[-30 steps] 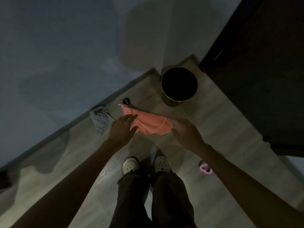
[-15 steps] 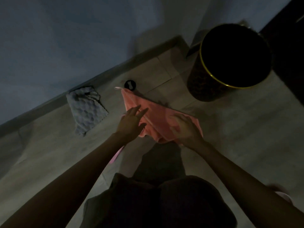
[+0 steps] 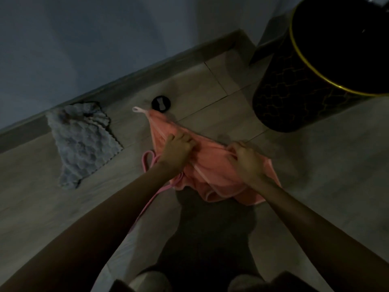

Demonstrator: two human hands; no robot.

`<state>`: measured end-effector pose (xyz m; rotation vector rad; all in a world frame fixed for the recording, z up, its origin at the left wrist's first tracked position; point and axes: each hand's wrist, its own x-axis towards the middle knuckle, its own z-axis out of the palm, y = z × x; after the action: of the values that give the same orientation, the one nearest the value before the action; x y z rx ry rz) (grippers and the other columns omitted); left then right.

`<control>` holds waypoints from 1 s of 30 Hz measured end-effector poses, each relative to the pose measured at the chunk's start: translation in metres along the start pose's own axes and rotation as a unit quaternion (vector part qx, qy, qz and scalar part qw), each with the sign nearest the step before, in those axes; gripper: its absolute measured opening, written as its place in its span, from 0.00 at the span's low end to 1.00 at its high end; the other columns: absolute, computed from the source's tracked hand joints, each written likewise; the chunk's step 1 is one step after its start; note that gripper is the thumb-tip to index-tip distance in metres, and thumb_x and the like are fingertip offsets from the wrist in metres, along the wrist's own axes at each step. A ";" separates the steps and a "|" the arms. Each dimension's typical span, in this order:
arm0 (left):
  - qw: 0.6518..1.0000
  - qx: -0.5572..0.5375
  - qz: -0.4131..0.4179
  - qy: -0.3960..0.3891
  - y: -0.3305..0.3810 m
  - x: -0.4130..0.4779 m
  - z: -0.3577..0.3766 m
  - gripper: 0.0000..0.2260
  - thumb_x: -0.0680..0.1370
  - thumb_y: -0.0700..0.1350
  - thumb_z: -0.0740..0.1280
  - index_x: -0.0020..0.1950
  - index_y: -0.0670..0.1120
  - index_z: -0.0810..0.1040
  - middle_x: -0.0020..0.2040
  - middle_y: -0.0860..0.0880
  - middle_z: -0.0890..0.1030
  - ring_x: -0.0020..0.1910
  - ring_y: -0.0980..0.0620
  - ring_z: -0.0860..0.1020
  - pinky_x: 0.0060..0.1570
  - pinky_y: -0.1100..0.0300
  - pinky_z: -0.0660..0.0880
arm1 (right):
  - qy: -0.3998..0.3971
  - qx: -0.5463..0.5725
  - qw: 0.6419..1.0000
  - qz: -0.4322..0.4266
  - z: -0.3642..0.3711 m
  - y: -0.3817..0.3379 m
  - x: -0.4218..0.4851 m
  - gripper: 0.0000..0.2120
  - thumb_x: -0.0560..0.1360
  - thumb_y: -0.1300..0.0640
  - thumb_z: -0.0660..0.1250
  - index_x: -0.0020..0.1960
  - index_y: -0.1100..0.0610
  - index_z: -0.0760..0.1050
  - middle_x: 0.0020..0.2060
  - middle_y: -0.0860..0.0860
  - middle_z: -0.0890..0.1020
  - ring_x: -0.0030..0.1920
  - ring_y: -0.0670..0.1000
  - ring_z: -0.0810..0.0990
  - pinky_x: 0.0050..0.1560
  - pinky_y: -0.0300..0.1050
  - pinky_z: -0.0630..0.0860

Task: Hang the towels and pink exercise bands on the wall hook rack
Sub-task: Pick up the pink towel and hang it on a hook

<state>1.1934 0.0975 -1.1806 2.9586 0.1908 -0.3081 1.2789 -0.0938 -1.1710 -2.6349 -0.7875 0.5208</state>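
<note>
On the floor (image 3: 315, 165), left hand (image 3: 177, 149) and right hand (image 3: 246, 163) now clutch towel (image 3: 212, 167).

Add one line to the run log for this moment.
left hand: grips pink towel | right hand: grips same towel | grey towel: on floor | pink band: on floor

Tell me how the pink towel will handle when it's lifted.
Likely floppy: the pink towel bunches into folds where the left hand and right hand grip it. Probably light, since it looks like thin cloth. Its corner loop will probably dangle.
</note>
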 end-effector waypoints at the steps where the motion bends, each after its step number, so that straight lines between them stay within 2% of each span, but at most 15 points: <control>1: 1.000 -0.012 -0.005 0.002 0.002 -0.001 -0.003 0.16 0.79 0.44 0.59 0.66 0.50 0.72 0.67 0.48 0.71 0.66 0.46 0.66 0.58 0.52 0.60 | 0.007 -0.002 1.000 -0.009 -0.009 -0.004 -0.004 0.08 0.75 0.57 0.65 0.54 0.56 0.75 0.55 0.54 0.78 0.50 0.57 0.79 0.43 0.42 0.67; 5: 0.989 -0.138 -0.039 0.041 0.005 -0.013 -0.047 0.14 0.76 0.44 0.64 0.62 0.47 0.76 0.63 0.47 0.76 0.62 0.44 0.71 0.57 0.52 0.65 | 0.030 0.013 0.999 -0.020 -0.056 -0.022 -0.020 0.06 0.76 0.53 0.65 0.51 0.54 0.76 0.50 0.52 0.80 0.48 0.54 0.80 0.44 0.44 0.72; 8: 0.975 -0.198 -0.009 0.097 0.011 -0.026 -0.112 0.10 0.74 0.44 0.65 0.52 0.43 0.81 0.52 0.43 0.82 0.51 0.41 0.78 0.51 0.51 0.73 | 0.063 0.041 0.997 -0.019 -0.115 -0.046 -0.032 0.05 0.76 0.55 0.65 0.49 0.55 0.78 0.48 0.53 0.81 0.46 0.54 0.80 0.43 0.45 0.74; 11: 0.966 -0.219 -0.004 0.136 0.023 -0.042 -0.193 0.06 0.75 0.42 0.67 0.48 0.44 0.83 0.46 0.45 0.84 0.44 0.45 0.79 0.44 0.58 0.70 | 0.091 0.082 0.992 -0.007 -0.187 -0.079 -0.045 0.04 0.74 0.57 0.66 0.48 0.54 0.79 0.47 0.52 0.81 0.44 0.54 0.80 0.41 0.43 0.71; 13: 0.958 -0.253 -0.025 0.134 0.031 -0.053 -0.248 0.05 0.76 0.42 0.67 0.48 0.44 0.83 0.45 0.48 0.83 0.42 0.51 0.77 0.43 0.60 0.69 | 0.087 0.098 0.991 -0.006 -0.237 -0.103 -0.057 0.04 0.74 0.55 0.66 0.47 0.52 0.79 0.48 0.51 0.81 0.45 0.54 0.80 0.44 0.49 0.77; 15: 0.948 -0.282 -0.040 0.139 0.038 -0.067 -0.304 0.05 0.76 0.43 0.66 0.46 0.46 0.82 0.45 0.50 0.82 0.42 0.51 0.77 0.44 0.57 0.72 | 0.083 0.118 0.989 -0.020 -0.290 -0.127 -0.069 0.05 0.73 0.54 0.66 0.48 0.51 0.78 0.48 0.51 0.81 0.46 0.54 0.81 0.46 0.54 0.78; 17: 0.941 -0.298 -0.047 0.152 0.041 -0.088 -0.360 0.06 0.76 0.45 0.65 0.45 0.47 0.81 0.46 0.49 0.83 0.43 0.50 0.77 0.47 0.55 0.74 | 0.081 0.133 0.987 -0.033 -0.347 -0.156 -0.084 0.06 0.73 0.55 0.66 0.48 0.53 0.79 0.47 0.52 0.82 0.46 0.53 0.81 0.47 0.54 0.77; 20: 0.932 -0.314 -0.043 0.175 0.050 -0.123 -0.447 0.10 0.74 0.48 0.63 0.44 0.45 0.82 0.45 0.47 0.83 0.42 0.48 0.79 0.47 0.57 0.73 | 0.080 0.133 0.986 -0.058 -0.435 -0.204 -0.111 0.05 0.74 0.56 0.64 0.49 0.54 0.77 0.45 0.52 0.83 0.45 0.55 0.81 0.47 0.53 0.77; 24: 0.921 -0.340 -0.067 0.180 0.073 -0.160 -0.567 0.06 0.76 0.43 0.64 0.47 0.43 0.79 0.47 0.46 0.79 0.45 0.48 0.77 0.48 0.57 0.72 | 0.072 0.132 0.985 -0.087 -0.545 -0.270 -0.147 0.05 0.76 0.55 0.62 0.50 0.52 0.74 0.42 0.51 0.83 0.41 0.55 0.81 0.42 0.53 0.76; 27: 0.894 -0.393 -0.074 0.203 0.090 -0.184 -0.660 0.03 0.75 0.43 0.63 0.46 0.48 0.77 0.46 0.50 0.78 0.45 0.53 0.76 0.48 0.66 0.70 | 0.104 0.140 0.978 -0.113 -0.625 -0.314 -0.173 0.04 0.77 0.57 0.61 0.49 0.56 0.74 0.41 0.51 0.82 0.42 0.52 0.80 0.42 0.49 0.76; 29: 0.882 -0.409 -0.060 0.228 0.096 -0.199 -0.721 0.03 0.75 0.44 0.63 0.46 0.50 0.76 0.45 0.54 0.78 0.44 0.56 0.76 0.46 0.74 0.68 | 0.127 0.150 0.971 -0.133 -0.677 -0.341 -0.186 0.04 0.78 0.57 0.61 0.48 0.56 0.73 0.41 0.50 0.81 0.41 0.51 0.80 0.43 0.50 0.76; 30: 0.876 -0.414 -0.050 0.242 0.098 -0.206 -0.752 0.03 0.75 0.45 0.63 0.46 0.50 0.76 0.45 0.54 0.78 0.43 0.57 0.76 0.46 0.74 0.68 | 0.143 0.148 0.967 -0.149 -0.703 -0.355 -0.191 0.03 0.77 0.57 0.61 0.47 0.55 0.73 0.41 0.51 0.81 0.40 0.51 0.79 0.44 0.50 0.76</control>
<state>1.1535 0.1086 -0.3961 2.1061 0.4135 0.4224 1.2752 -0.0754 -0.3604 -2.1993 -0.9099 0.1557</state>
